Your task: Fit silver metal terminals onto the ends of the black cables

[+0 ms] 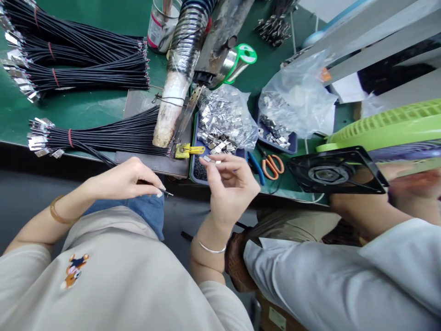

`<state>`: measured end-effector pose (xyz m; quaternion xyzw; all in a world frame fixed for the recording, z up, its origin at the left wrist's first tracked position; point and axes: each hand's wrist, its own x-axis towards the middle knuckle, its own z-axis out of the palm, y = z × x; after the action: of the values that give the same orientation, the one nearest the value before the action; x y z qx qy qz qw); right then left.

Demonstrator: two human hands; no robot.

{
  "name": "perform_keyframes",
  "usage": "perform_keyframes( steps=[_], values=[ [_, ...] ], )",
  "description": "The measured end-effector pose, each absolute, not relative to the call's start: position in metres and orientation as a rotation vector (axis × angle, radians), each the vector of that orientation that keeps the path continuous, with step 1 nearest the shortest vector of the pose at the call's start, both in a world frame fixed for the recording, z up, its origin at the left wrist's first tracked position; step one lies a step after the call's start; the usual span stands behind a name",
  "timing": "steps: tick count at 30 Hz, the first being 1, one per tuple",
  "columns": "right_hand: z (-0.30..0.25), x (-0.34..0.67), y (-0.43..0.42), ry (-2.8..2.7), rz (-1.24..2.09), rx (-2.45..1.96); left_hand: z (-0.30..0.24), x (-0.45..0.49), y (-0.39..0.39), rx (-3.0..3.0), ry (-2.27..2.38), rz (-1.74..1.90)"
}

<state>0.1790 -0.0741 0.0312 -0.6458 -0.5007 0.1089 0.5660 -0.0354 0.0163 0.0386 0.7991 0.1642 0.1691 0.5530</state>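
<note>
My left hand (132, 180) pinches a black cable (166, 191) near its stripped end, which points right past my fingertips. From my left hand the cable leads back toward a bundle of black cables (103, 138) tied with a red band, metal connectors at its far left end. My right hand (230, 186) is raised at the table edge, thumb and forefinger closed on a small metal connector (208, 159). Just beyond it, a blue tray (195, 172) carries a plastic bag and many loose metal connectors (220, 145). A yellow clip-like piece (190, 150) lies beside the tray.
A soldering iron (188, 110) and a foil-wrapped duct (172, 101) reach down over the bench. Behind stand a solder spool (237, 62) and a jar (160, 27). Orange-handled scissors (272, 166), a black fan (330, 174) and a co-worker's arm (365, 211) are to the right.
</note>
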Motion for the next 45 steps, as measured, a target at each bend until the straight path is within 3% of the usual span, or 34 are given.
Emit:
perform_keyframes(
  steps=[5, 10, 15, 21, 36, 45],
  values=[
    [0.020, 0.157, -0.087, -1.468, 0.211, -1.591, 0.030, -0.030, 0.019, 1.300, 0.591, 0.370],
    [0.004, 0.135, -0.078, -1.466, 0.147, -1.529, 0.022, -0.022, 0.006, 1.220, 0.727, 0.558],
    [0.003, 0.136, -0.075, -1.072, 0.366, -1.465, 0.022, -0.015, 0.003, 1.234, 0.767, 0.603],
    [-0.002, 0.141, -0.074, -1.132, 0.642, -1.437, 0.021, -0.011, 0.003, 1.280, 0.753, 0.597],
    [-0.009, 0.134, -0.080, -1.348, -0.029, -1.413, 0.020, -0.005, 0.002, 1.396, 0.820, 0.680],
    [-0.011, 0.134, -0.070, -1.231, 0.214, -1.457, 0.019, -0.002, 0.005, 1.397, 0.844, 0.769]
  ],
)
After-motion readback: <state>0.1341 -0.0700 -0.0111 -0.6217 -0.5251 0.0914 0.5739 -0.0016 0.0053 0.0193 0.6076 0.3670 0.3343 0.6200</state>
